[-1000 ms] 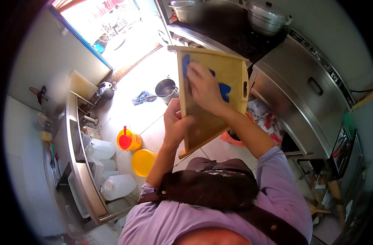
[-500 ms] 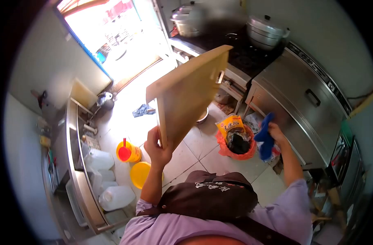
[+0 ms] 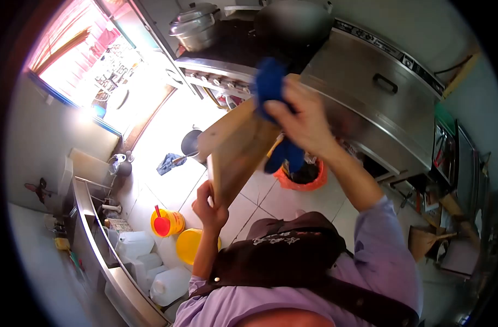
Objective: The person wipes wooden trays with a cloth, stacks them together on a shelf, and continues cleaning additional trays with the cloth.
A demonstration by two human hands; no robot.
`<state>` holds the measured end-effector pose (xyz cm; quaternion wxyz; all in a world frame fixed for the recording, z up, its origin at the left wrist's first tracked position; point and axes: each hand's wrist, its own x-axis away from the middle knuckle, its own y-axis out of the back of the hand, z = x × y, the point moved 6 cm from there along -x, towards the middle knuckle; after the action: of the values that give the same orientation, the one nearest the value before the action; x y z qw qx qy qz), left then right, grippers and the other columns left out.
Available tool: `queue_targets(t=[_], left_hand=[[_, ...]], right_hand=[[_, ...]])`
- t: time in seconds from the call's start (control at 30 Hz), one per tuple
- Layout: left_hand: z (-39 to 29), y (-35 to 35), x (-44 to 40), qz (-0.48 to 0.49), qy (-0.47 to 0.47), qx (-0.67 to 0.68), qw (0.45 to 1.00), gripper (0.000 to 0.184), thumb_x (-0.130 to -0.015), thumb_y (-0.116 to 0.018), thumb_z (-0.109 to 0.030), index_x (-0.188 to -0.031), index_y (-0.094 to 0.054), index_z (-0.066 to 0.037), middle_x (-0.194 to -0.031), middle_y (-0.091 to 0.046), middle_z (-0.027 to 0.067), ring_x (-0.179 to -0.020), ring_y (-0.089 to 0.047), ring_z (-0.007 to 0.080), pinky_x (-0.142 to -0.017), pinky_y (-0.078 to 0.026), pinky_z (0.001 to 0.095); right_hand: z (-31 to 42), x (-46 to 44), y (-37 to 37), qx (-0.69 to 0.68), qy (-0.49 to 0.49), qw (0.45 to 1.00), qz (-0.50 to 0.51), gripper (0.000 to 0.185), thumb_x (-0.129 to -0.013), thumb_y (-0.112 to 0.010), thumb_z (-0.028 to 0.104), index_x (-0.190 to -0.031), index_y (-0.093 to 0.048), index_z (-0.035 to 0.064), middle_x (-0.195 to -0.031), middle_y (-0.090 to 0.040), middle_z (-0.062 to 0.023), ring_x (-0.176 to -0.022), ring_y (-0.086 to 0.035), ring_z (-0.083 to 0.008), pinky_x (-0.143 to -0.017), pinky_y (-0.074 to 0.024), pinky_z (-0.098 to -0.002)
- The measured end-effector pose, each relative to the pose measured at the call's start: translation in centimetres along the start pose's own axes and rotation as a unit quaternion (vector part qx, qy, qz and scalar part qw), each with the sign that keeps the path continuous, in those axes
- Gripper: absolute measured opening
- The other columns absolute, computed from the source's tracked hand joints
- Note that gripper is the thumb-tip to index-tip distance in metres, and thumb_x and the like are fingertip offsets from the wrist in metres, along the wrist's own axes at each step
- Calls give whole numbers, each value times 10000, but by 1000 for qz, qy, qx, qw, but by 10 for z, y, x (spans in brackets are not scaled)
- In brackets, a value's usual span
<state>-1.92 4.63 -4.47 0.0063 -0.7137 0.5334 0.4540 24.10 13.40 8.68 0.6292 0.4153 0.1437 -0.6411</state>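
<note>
My left hand [image 3: 209, 210] grips the lower corner of a yellowish wooden tray-like board [image 3: 239, 147], which is tilted and seen partly edge-on. A blue cloth [image 3: 270, 90] is pinched in my right hand [image 3: 306, 117], at the board's upper end. Part of the blue cloth hangs below my right wrist. Motion blurs the cloth and the board, and whether they touch is hard to tell.
Below the board are an orange-red bag-lined bin [image 3: 303, 177], a yellow bucket with a red scoop [image 3: 175, 223] and a yellow bucket [image 3: 190, 245]. White jugs [image 3: 170, 284] stand left. A stove with pots [image 3: 197, 35] and a steel cabinet [image 3: 363, 92] are ahead.
My right hand has come back from the right to the board's upper end with the blue cloth. The board's upper end sits lower. The view has turned, so the room appears shifted left.
</note>
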Motion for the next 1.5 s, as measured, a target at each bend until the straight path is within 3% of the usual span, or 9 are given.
queue_targets(t=[0.1, 0.4, 0.53, 0.63, 0.77, 0.97, 1.2, 1.33, 1.5], left_hand=[[2, -15, 7, 39, 13, 38, 998, 305, -714, -593, -12, -1018, -568, -3, -704, -569, 104, -596, -585, 197, -599, -475, 269], [-5, 0, 11, 83, 132, 93, 983, 236, -786, -604, -50, -1006, -582, 30, -759, -643, 91, -702, -619, 115, -681, -499, 258], [21, 22, 30, 67, 216, 232, 946, 317, -773, -569, -9, -1088, -569, 19, -919, -633, 47, -838, -582, 100, -772, -469, 244], [16, 27, 15, 52, 246, 257, 933, 324, -755, -541, 1, -1078, -569, 18, -904, -591, 11, -818, -545, 76, -738, -439, 219], [28, 27, 7, 14, 312, 265, 912, 300, -738, -539, -14, -1035, -577, 15, -859, -597, 6, -738, -545, 78, -692, -443, 212], [53, 23, 14, -51, 376, 383, 842, 287, -711, -526, -16, -993, -566, 21, -864, -614, 61, -740, -592, 143, -706, -493, 244], [51, 24, -8, -97, 360, 433, 821, 363, -704, -523, -46, -1051, -547, 60, -971, -635, 137, -870, -642, 222, -802, -538, 312], [45, 24, -21, -103, 332, 441, 828, 420, -704, -537, -55, -1105, -523, 71, -993, -627, 159, -901, -645, 246, -836, -540, 329], [47, 26, -29, -120, 275, 474, 828, 485, -689, -585, -75, -1145, -502, 70, -1019, -619, 167, -911, -646, 261, -837, -544, 345]], right_hand=[[38, -3, -45, 93, 218, 971, 14, 138, -851, -631, 180, -911, -659, 59, -890, -643, -98, -861, -621, -244, -731, -505, -335], [-125, 33, -32, 245, 148, 947, 146, 256, -915, -504, 247, -829, -604, 28, -865, -633, -103, -859, -586, -305, -764, -491, -390], [-247, 80, 45, 417, -178, 890, 44, 221, -928, -475, 236, -839, -588, 68, -856, -630, -94, -850, -595, -253, -794, -472, -372], [-298, 121, 67, -134, -545, 799, -215, 385, -969, -468, 387, -977, -637, 41, -954, -655, -96, -907, -595, -206, -837, -459, -333], [-250, 97, 37, -260, -488, 818, -162, 586, -979, -416, 505, -1210, -593, -3, -1087, -630, -120, -965, -589, -216, -876, -448, -302], [-208, 111, 67, -23, -461, 886, 42, 640, -997, -336, 537, -1121, -632, -16, -979, -646, -89, -901, -573, -164, -841, -449, -302], [-201, 147, 69, -161, -376, 912, -47, 626, -990, -341, 550, -996, -684, 27, -815, -675, -33, -662, -610, -91, -591, -485, -258], [-215, 160, 92, -283, -304, 804, -426, 512, -980, -423, 494, -1038, -673, 51, -824, -678, -28, -547, -553, -100, -553, -491, -275], [-221, 176, 77, -598, -234, 721, -260, 374, -973, -459, 432, -1129, -606, 126, -871, -673, -7, -539, -520, -134, -578, -523, -343]])
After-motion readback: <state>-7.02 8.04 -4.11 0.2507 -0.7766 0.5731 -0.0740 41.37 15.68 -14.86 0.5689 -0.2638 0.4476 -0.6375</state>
